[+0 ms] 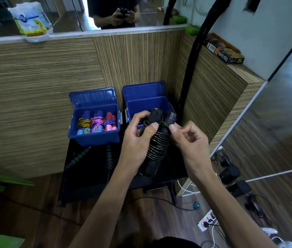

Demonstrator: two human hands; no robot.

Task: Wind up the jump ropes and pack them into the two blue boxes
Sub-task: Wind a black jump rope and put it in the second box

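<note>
beside full blue box (95,138), loose rope handles (95,155)

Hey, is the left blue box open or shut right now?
Open. The left blue box has its lid tipped back against the wall, and three wound jump ropes show inside.

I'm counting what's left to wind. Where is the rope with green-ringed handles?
In the head view, the green-ringed rope lies unwound on the black table, left of the hands, just in front of the left blue box holding the coloured ropes.
</note>
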